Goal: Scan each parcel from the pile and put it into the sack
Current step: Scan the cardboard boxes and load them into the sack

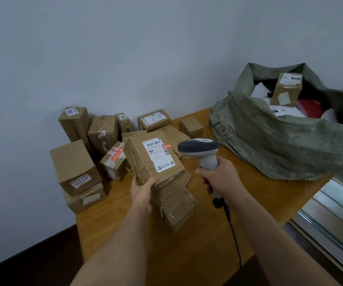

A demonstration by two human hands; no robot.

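My left hand (142,189) grips the near corner of a brown cardboard parcel (145,162), lifted above the table with its white label facing up. My right hand (218,176) holds a grey handheld scanner (199,147) by its handle, its head pointing left at the label. A red laser mark falls on the label's right edge, beside the barcode. The pile of brown parcels (84,151) sits at the table's far left. The green woven sack (280,141) lies open at the right, with a taped box (287,89) and other packets inside.
The wooden table (197,244) stands in a corner against pale walls. Another taped box (176,207) lies under the held parcel. The scanner's black cable (234,234) trails toward the near table edge. A metal window frame (331,213) runs along the right.
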